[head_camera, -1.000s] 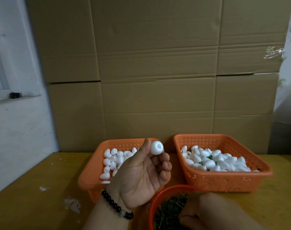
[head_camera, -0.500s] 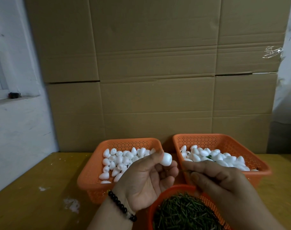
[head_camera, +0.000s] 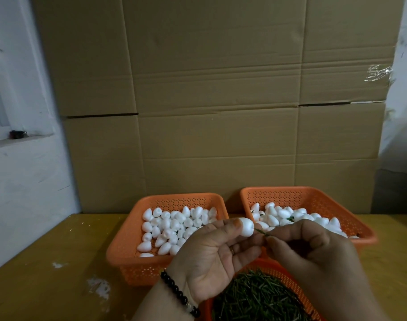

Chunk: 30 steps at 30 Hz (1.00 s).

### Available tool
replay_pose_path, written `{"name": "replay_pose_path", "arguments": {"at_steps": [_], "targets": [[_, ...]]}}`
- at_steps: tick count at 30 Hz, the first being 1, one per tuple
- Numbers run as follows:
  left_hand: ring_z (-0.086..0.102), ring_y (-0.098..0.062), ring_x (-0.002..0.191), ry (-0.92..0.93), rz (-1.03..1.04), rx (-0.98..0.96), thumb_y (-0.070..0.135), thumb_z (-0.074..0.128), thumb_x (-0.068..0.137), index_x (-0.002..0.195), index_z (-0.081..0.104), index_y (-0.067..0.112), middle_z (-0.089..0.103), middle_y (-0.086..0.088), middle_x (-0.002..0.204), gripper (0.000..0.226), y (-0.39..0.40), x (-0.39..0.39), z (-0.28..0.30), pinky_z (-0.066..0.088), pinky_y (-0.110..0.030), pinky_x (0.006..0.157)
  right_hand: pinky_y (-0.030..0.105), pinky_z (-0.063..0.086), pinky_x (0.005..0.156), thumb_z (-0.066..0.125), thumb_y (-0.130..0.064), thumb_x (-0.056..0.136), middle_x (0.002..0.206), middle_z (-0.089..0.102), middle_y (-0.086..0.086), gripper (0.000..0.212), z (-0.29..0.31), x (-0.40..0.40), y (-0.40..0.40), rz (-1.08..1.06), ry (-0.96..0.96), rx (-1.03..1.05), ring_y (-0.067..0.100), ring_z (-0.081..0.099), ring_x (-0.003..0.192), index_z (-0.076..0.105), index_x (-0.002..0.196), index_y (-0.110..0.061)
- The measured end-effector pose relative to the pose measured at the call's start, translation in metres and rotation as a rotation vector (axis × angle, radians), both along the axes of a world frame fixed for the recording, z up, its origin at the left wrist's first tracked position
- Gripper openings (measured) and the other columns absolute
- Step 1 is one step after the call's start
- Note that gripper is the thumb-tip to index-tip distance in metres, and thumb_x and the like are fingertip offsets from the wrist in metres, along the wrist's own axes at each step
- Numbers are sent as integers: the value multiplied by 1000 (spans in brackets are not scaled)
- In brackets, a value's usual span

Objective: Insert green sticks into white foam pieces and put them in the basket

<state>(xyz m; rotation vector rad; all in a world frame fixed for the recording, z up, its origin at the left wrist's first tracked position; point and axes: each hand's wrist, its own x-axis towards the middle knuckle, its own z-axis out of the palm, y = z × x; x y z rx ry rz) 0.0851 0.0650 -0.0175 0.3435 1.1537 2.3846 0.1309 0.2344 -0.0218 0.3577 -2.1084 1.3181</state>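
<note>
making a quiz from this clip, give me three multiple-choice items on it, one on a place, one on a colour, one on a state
1. Where is the bowl of green sticks?
A. nearest the person, below the hands
B. on the window ledge
C. behind the baskets

2. What colour are the two baskets?
A. blue
B. orange
C. black

3. What does the left hand hold?
A. nothing
B. a bead bracelet
C. a foam piece

Key: 1 A, the bowl sits at the bottom edge; 2 B, the left basket and right basket are orange; 3 C, its fingers pinch the foam piece while the right hand brings a stick to it.
</note>
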Motion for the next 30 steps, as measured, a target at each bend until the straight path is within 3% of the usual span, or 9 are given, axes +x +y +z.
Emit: {"name": "replay_pose_path", "arguments": {"at_steps": [9,15,22,30], "targets": [[71,-23,79,83,-17,-61,11,77,65,79,76,4,71,-21,97,15,2,4,-1,59,-32,65,31,57,59,82,-13,67,66,72,-11,33,-3,-3,1,-24,-49,13,7,69,59,72,77,-42],[70,-24,80,84,-17,-75,11,77,64,79,77,5,71,-21,98,16,2,4,-1,59,-32,66,25,57,59,83,-10,68,67,72,-12,36,-4,-4,2,-26,-49,29,5,69,61,72,75,-44],[69,-25,81,96,-16,-88,10,78,63,81,77,4,70,-21,98,19,3,5,-1,59,-32,66,30,57,59,82,-11,68,66,72,-11,36,-3,-3,2,-5,-56,23,8,69,60,72,79,-43],[68,-24,81,109,-12,-98,10,78,60,80,77,4,70,-19,95,21,4,5,-2,59,-32,68,13,52,54,83,-11,68,65,71,-17,39,-1,-2,3,-14,-31,75,-1,67,58,70,82,-45]]}}
